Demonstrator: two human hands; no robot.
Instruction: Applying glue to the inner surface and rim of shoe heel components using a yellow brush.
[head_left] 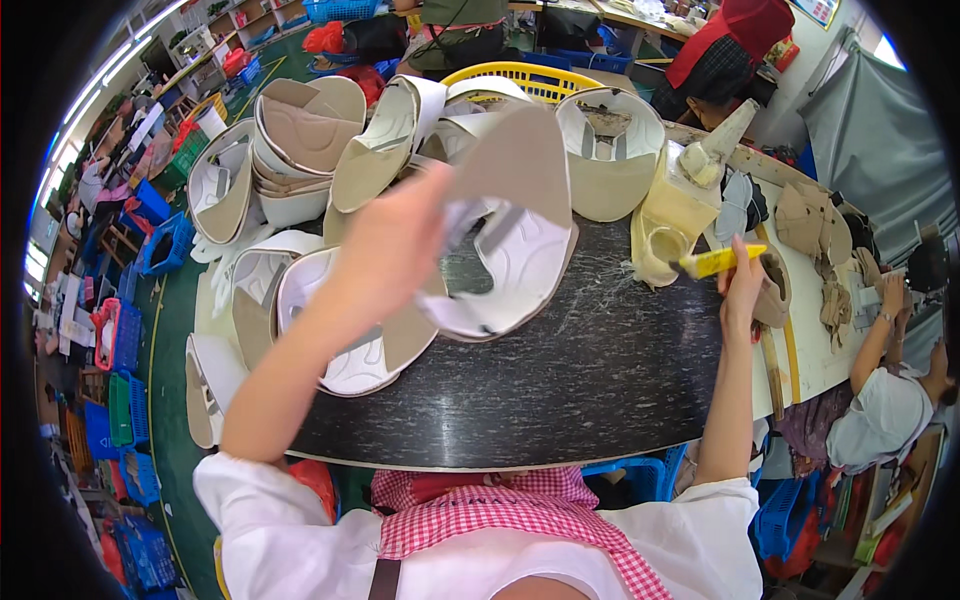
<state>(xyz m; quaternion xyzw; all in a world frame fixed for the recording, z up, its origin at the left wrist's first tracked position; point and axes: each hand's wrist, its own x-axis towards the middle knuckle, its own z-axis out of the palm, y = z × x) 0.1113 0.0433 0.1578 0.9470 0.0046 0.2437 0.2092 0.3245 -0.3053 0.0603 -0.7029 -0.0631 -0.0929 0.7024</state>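
A beige-and-white curved piece [525,250] is over the dark tabletop [500,410], its pale lining and cutout facing up, its plain beige flap toward twelve o'clock. The left hand [395,235] is at the piece's nine o'clock side, fingers reaching to its edge near ten o'clock and clamped there, though blur hides just how each finger sits. Taking the piece as the dial's centre, the right hand [740,288] is between three and four o'clock, well apart from it, fingers closed around a yellow-handled tool [722,262] whose dark end points to nine o'clock, just beside a crusted cream container [655,205] at three. Similar pieces [365,365] lie near eight o'clock, partly behind the left forearm; a nested stack [310,140] stands at ten, and another white-lined piece [610,185] between one and two. Farther out, a yellow basket [548,80] sits at twelve, a person in a red cap [745,35] between one and two, and a person in a pale top [870,425] at four o'clock
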